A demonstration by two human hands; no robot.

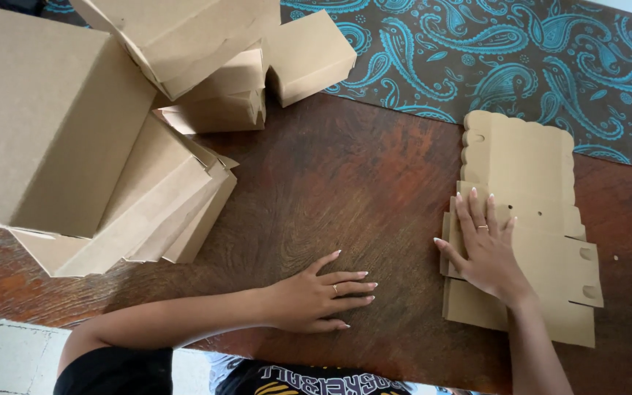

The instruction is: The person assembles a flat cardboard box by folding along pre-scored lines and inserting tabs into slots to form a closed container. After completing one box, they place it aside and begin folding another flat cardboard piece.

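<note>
A stack of flat, unfolded brown cardboard box blanks [532, 168] lies on the right side of the dark wooden table [345, 190]. My right hand [483, 247] rests palm down on the stack, fingers spread, with a ring on one finger. My left hand [323, 292] lies flat on the bare wood near the table's front edge, fingers together and pointing right, also wearing a ring. It holds nothing and is a hand's width left of the stack.
Several assembled brown cardboard boxes [53, 124] are piled at the left and back left, with a smaller one [309, 55] at the back centre. A blue paisley cloth [521, 66] covers the far right of the table. Pale floor tiles [9, 351] show at bottom left.
</note>
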